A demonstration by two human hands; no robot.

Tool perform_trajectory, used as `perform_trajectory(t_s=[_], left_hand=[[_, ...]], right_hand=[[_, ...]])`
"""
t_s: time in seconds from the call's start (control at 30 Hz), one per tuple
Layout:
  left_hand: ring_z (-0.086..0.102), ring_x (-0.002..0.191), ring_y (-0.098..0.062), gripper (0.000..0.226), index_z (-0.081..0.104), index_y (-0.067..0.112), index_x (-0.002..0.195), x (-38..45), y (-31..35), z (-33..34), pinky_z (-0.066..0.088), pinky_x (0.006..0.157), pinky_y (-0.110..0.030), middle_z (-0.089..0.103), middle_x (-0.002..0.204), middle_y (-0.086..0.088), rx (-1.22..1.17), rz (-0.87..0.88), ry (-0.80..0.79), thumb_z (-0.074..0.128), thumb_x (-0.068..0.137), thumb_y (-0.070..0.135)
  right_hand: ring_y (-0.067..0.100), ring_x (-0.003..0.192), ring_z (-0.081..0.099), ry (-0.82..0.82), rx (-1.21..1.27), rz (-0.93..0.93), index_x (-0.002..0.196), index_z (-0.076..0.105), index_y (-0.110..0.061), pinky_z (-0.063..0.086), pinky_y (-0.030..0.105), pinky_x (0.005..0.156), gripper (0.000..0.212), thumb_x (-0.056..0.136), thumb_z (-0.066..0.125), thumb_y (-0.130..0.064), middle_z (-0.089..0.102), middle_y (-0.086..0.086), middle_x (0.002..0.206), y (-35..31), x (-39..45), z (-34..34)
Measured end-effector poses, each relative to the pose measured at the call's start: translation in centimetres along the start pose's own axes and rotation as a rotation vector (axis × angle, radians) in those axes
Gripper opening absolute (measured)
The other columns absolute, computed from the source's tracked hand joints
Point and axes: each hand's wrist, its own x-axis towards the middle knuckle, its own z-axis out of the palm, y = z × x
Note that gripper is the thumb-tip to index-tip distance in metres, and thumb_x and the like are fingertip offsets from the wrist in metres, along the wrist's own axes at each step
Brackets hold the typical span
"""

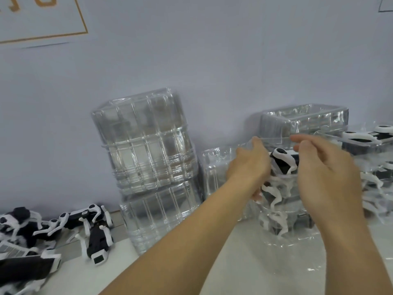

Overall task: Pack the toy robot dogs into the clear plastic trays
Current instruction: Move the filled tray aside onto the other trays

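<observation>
Up on a stack of packed trays, both hands held a clear tray (276, 143) over a toy dog (284, 160). Left hand (249, 167) fingers and right hand (325, 173) fingers curled on its edges. More dogs (93, 226) lay on the worktop (212, 262).

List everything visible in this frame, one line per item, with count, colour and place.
Loose black-and-white toy robot dogs: several, exact count unclear, heaped on the table at lower left.
Tall stack of empty clear plastic trays: one stack, transparent, centre, against the wall.
Packed clear trays holding toy dogs: stacked, count unclear, between the two hands.
More packed clear trays: count unclear, far right.
Empty clear tray: transparent, behind the hands.
Pale wall: one, background, with a gold-lined frame at upper left.
White table: one, underneath everything.
Left hand: on the top tray's left side.
Right hand: fingers curled at its right side.
</observation>
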Motion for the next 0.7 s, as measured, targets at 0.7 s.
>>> perform_trajectory(t_s=[0.7], left_hand=[[0.059,0.106,-0.035,0.074,0.064,0.004,0.108,-1.0,-2.3,-2.9,0.045,0.09,-0.043,0.065,0.115,-0.017,0.305,0.255,0.214,0.016,0.1,0.06]], right_hand=[[-0.01,0.078,0.06,0.048,-0.1,-0.078,0.094,0.072,-0.027,0.038,0.008,0.066,0.023,0.092,0.054,-0.012,0.063,-0.024,0.082,0.2,-0.7,1.4]])
